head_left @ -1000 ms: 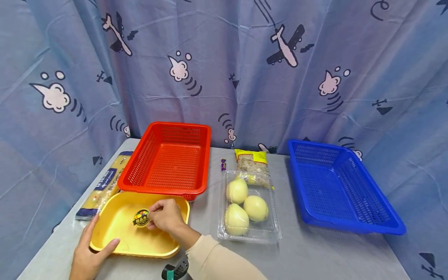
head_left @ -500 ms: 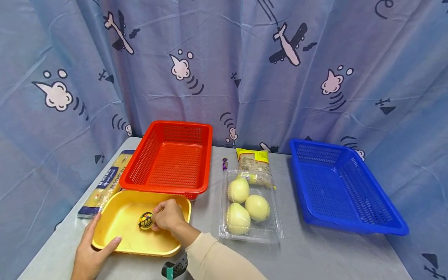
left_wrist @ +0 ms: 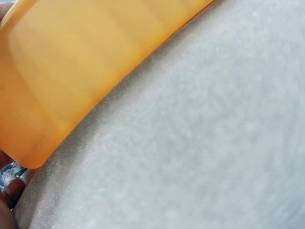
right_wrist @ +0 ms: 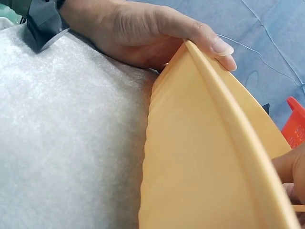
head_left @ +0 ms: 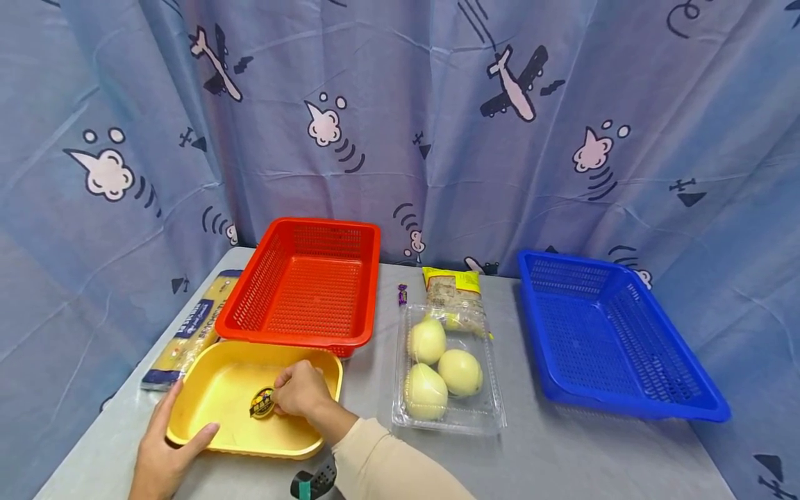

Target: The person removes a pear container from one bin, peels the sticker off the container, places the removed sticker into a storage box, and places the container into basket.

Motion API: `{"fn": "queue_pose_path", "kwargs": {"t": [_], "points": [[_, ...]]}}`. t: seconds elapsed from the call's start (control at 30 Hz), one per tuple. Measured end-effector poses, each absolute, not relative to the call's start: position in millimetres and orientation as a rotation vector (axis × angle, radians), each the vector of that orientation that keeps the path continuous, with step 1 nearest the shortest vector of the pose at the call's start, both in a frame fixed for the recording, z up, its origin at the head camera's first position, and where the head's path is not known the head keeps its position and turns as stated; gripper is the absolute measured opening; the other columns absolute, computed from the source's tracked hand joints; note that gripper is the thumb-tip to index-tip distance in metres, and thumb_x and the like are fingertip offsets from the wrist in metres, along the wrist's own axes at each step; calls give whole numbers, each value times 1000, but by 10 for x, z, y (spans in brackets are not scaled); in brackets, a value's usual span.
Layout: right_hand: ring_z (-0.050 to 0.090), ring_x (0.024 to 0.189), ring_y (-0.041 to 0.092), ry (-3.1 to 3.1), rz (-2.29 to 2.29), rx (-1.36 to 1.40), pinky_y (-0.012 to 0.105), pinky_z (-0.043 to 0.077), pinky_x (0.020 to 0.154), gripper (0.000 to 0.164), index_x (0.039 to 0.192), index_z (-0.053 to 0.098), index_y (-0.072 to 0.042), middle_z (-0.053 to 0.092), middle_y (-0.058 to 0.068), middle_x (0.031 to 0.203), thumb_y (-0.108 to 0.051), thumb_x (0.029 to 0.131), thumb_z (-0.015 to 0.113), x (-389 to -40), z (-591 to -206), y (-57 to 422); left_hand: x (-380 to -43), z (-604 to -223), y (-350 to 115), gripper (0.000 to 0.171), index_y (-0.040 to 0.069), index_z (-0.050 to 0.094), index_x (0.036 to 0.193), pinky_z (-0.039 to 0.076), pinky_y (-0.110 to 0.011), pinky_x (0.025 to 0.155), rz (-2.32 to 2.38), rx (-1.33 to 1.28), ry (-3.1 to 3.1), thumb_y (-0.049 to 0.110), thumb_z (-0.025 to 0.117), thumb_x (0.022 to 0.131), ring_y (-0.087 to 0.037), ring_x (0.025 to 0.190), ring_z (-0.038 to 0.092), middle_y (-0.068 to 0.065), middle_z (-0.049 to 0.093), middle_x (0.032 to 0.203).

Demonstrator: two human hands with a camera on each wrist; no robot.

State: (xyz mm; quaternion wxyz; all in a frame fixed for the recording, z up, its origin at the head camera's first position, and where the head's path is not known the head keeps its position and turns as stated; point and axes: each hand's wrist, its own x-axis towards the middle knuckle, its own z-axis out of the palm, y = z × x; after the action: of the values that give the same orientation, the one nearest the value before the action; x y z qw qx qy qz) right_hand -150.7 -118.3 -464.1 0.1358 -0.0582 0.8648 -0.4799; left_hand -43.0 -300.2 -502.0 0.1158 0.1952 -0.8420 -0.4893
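Observation:
A shallow yellow basin [head_left: 219, 410] rests on the grey table at the front left. My left hand [head_left: 164, 444] holds its near left corner, the thumb hooked over the rim and the fingers along the outside. Inside the basin, my right hand [head_left: 303, 396] pinches the right edge of a round black-and-gold label [head_left: 262, 402] with colourful fruit print and lettering. The label looks tilted; whether part of it sticks to the bottom cannot be told. In the right wrist view the left thumb lies over the basin's corner, while the right fingers show at the far right edge.
Behind the basin stands a red basket [head_left: 319, 292], with a long noodle-like packet [head_left: 194, 326] left of it. To the right lie a clear box [head_left: 481, 417] of pale round fruit, a yellow-topped bag [head_left: 453, 286] and a purple-wrapped candy [head_left: 403, 294]. A blue basket [head_left: 581, 333] stands far right.
The label has shifted slightly right and toward me with the right fingers, and it looks more tilted and narrower. My left hand stays on the basin corner.

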Motion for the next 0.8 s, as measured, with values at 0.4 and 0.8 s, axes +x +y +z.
{"fn": "queue_pose_path", "kwargs": {"t": [0.4,0.8], "points": [[51,66,12,2687,-1237,-297,23,42,53,16,67,66,-18,62,-3,74,-8,73,77,-1508,-4581,-1111,-435,-5024,-2989,99,18,12,157,17,-55,109,-1438,598,-2467,34,77,84,-48,135,20,-26,15,154],[50,58,3,2642,-1342,-427,20,42,52,9,79,73,-16,55,-13,61,-8,74,76,-1448,-4369,-1028,-428,-5018,-2989,98,19,13,157,17,-56,108,-1438,588,-2455,33,76,84,-48,136,20,-26,15,154]]}}
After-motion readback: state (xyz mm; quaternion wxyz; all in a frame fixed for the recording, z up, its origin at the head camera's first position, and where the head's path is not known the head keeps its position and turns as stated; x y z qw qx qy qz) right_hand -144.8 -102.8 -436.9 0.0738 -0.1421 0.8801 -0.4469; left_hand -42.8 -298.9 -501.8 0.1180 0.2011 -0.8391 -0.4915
